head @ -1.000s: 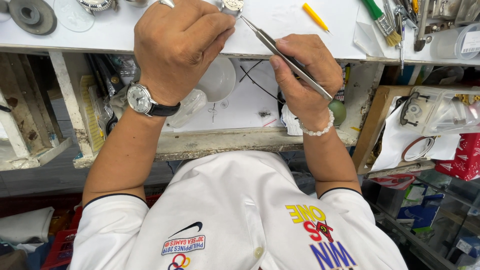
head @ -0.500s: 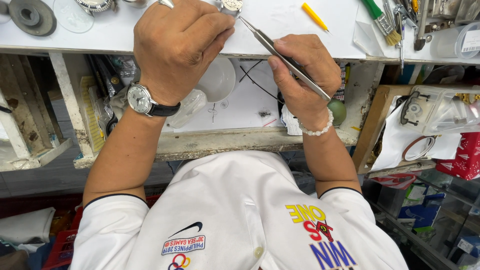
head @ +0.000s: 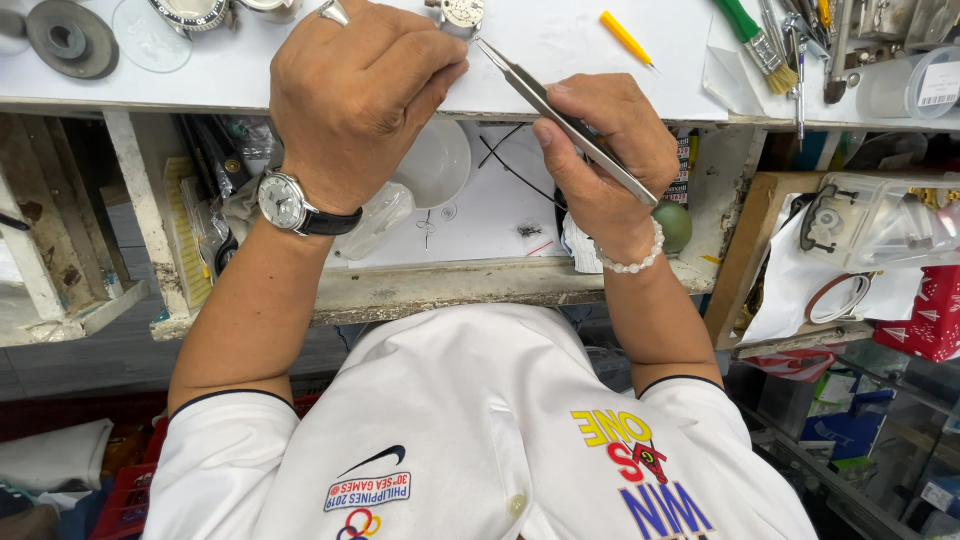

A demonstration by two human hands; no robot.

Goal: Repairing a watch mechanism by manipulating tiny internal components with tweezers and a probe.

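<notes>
My left hand is curled over the white bench top, its fingers closed beside a small round metal watch part at the top edge; whether it grips the part I cannot tell. A wristwatch with a black strap sits on that wrist. My right hand pinches long steel tweezers, whose tips point up-left to just under the watch part. A bead bracelet circles the right wrist.
A yellow stick lies on the bench. Brushes and metal tools crowd the top right beside a clear plastic cup. A grey metal disc and a watch case lie top left. An open drawer holds a white dish.
</notes>
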